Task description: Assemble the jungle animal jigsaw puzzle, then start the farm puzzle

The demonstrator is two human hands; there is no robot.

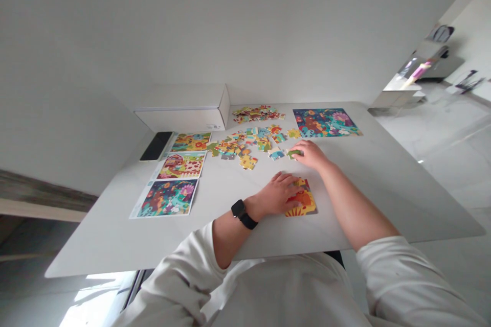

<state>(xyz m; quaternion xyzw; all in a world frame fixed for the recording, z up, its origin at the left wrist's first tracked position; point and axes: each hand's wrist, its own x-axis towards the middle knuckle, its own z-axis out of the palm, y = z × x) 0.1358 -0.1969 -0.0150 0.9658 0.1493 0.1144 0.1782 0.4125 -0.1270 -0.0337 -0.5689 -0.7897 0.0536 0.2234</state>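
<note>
My left hand (282,194) lies flat, fingers spread, over the left part of a small joined block of orange and yellow puzzle pieces (307,200). Farther off, my right hand (309,153) has its fingertips closed on a green puzzle piece (294,154) at the table surface. Just left of that piece lies a blue and white puzzle piece (275,154). A loose spread of puzzle pieces (233,144) reaches leftward from there, with a yellow piece (248,162) at its near edge. My fingers hide part of the joined block.
A finished dark-blue puzzle (326,122) lies back right, near a heap of red-toned pieces (257,113). Left are three picture sheets, the nearest a dark-blue picture sheet (166,197), plus a black phone (156,146). A white box (180,112) stands against the wall.
</note>
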